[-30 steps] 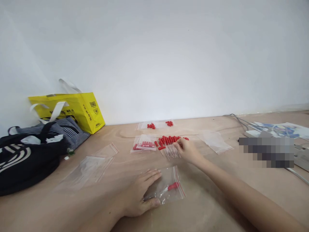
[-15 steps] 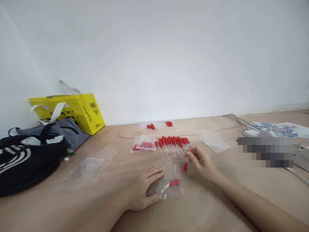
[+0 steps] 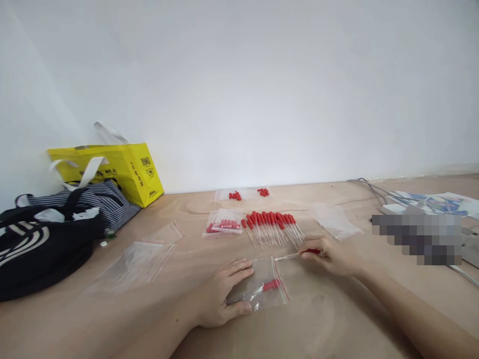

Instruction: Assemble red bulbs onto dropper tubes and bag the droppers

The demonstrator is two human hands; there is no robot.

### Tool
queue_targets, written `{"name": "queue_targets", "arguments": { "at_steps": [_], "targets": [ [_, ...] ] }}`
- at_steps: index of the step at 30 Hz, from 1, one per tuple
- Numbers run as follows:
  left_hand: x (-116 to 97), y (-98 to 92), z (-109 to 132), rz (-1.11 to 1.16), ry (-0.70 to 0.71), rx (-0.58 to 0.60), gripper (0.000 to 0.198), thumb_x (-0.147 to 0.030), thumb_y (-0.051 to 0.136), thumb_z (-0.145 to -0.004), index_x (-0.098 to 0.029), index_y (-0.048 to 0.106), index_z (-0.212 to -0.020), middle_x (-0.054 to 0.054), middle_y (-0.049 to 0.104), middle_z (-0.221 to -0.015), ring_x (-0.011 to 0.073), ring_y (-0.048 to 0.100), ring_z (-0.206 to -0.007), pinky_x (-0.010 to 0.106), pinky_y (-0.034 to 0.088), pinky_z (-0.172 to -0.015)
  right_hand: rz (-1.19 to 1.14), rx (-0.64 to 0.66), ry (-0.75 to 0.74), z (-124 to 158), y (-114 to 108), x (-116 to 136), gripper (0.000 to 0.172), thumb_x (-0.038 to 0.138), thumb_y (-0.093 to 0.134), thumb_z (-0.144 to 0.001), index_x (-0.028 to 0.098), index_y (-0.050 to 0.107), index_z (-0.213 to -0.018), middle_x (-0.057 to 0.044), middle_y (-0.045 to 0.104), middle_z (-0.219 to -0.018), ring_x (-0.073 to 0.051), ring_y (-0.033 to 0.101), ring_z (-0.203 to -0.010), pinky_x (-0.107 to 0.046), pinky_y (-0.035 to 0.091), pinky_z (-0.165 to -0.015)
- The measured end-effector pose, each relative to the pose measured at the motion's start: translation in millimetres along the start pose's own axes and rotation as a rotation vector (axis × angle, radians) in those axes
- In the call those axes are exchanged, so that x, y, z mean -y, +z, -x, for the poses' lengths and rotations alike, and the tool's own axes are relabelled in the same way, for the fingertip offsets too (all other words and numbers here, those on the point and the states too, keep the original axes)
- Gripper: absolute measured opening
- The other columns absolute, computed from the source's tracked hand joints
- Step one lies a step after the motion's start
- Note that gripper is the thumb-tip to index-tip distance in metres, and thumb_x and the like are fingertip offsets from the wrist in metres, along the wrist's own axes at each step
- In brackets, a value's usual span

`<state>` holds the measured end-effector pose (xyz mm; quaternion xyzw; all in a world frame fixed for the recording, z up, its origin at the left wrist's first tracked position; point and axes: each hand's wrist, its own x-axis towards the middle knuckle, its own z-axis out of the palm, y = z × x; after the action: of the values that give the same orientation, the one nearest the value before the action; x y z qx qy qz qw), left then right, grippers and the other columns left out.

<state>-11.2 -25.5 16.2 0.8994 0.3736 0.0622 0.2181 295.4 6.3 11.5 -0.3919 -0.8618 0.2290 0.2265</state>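
Note:
My left hand (image 3: 228,294) lies spread on a clear zip bag (image 3: 258,299) with red-topped droppers (image 3: 271,284) inside. Pinched in my right hand (image 3: 325,255) is one dropper by its red bulb (image 3: 311,251), its thin clear tube (image 3: 287,257) pointing left at the bag's red-lined open end. Behind the hands, a row of red-topped droppers (image 3: 269,219) lies side by side. Left of that row sits a filled zip bag (image 3: 224,224) with several red tops showing.
Farther back lies another bag with red bulbs (image 3: 235,196). Flat clear bags (image 3: 130,259) are on the left, one more (image 3: 335,219) on the right. A yellow bag (image 3: 142,172) and black bag (image 3: 45,249) stand far left; cables (image 3: 368,184) and papers (image 3: 437,202) lie right.
My right hand has moved right and slightly down from the row's right end, and the dropper in it has turned from bulb-down to lying sideways. My left hand has stayed on the bag.

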Motion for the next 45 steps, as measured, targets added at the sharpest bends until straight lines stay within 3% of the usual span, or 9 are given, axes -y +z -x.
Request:
{"name": "queue_targets", "arguments": {
  "at_steps": [6,13,17,21,25,32,37,43,45],
  "targets": [
    [2,1.3,0,0.006,-0.004,-0.001,0.060,-0.049,0.049,-0.077,-0.022,0.034,-0.128,0.007,0.031,-0.137,0.0254,0.025,-0.125,0.046,0.025,-0.102,0.111,0.072,-0.008,4,-8,-4,0.020,0.027,0.044,-0.081,0.020,0.062,-0.074,-0.003,0.060,-0.072,-0.015,0.054,-0.067,-0.024,0.038,-0.061],
    [1,1.5,-1,-0.007,-0.003,-0.041,0.061,-0.047,0.051,-0.076,-0.022,0.034,-0.128,0.007,0.033,-0.136,0.0260,0.029,-0.124,0.045,0.027,-0.101,0.011,-0.005,-0.052,-8,23,22,0.017,0.028,0.047,-0.081,0.021,0.062,-0.082,-0.003,0.062,-0.082,-0.014,0.056,-0.077,-0.023,0.040,-0.068],
    [-2,0.2,-2,-0.012,0.004,-0.052,0.062,-0.045,0.054,-0.074,-0.021,0.034,-0.128,0.008,0.036,-0.134,0.0261,0.032,-0.122,0.045,0.027,-0.101,0.035,-0.087,-0.017,-17,44,30,0.015,0.034,0.055,-0.076,0.020,0.062,-0.077,-0.002,0.063,-0.074,-0.014,0.056,-0.073,-0.023,0.039,-0.065],
    [-1,1.0,-2,-0.016,0.018,-0.068,0.061,-0.045,0.053,-0.075,-0.022,0.034,-0.128,0.007,0.036,-0.134,0.0261,0.033,-0.122,0.045,0.028,-0.100,-0.094,-0.026,-0.030,-20,46,31,0.016,0.035,0.055,-0.076,0.020,0.061,-0.077,-0.001,0.062,-0.072,-0.012,0.056,-0.066,-0.021,0.040,-0.061],
    [-1,2.4,-1,-0.013,0.041,-0.100,0.060,-0.046,0.054,-0.074,-0.024,0.036,-0.127,0.006,0.038,-0.133,0.0252,0.034,-0.121,0.044,0.027,-0.100,-0.161,0.017,-0.090,-19,42,32,0.013,0.026,0.051,-0.078,0.019,0.060,-0.084,-0.003,0.060,-0.083,-0.013,0.054,-0.074,-0.022,0.041,-0.067],
    [-3,1.7,-3,-0.010,0.041,-0.100,0.059,-0.044,0.053,-0.075,-0.023,0.035,-0.127,0.006,0.039,-0.132,0.0247,0.035,-0.120,0.044,0.026,-0.101,-0.447,-0.049,0.147,-23,66,26,0.013,0.024,0.049,-0.077,0.016,0.058,-0.081,-0.002,0.060,-0.073,-0.012,0.054,-0.065,-0.022,0.042,-0.058],
    [-2,2.9,-4,-0.006,0.053,-0.110,0.059,-0.043,0.054,-0.075,-0.023,0.036,-0.127,0.006,0.039,-0.132,0.0247,0.035,-0.120,0.044,0.026,-0.101,-0.583,-0.030,0.179,-26,74,29,0.016,0.030,0.053,-0.075,0.016,0.059,-0.076,0.000,0.060,-0.067,-0.011,0.054,-0.061,-0.021,0.040,-0.055],
    [-3,2.4,-3,-0.004,0.046,-0.106,0.058,-0.044,0.052,-0.075,-0.022,0.036,-0.126,0.006,0.039,-0.132,0.0251,0.034,-0.120,0.043,0.025,-0.102,-0.289,-0.212,0.066,-27,64,25,0.019,0.031,0.054,-0.075,0.017,0.065,-0.068,-0.003,0.059,-0.072,-0.013,0.054,-0.069,-0.024,0.040,-0.064],
    [-3,1.9,-3,-0.005,0.043,-0.102,0.058,-0.045,0.051,-0.076,-0.022,0.036,-0.126,0.006,0.039,-0.132,0.0256,0.034,-0.121,0.043,0.025,-0.102,-0.236,-0.310,0.110,-33,59,16,0.022,0.032,0.050,-0.077,0.017,0.064,-0.068,-0.002,0.059,-0.068,-0.013,0.053,-0.065,-0.024,0.040,-0.060]
  ]
}}
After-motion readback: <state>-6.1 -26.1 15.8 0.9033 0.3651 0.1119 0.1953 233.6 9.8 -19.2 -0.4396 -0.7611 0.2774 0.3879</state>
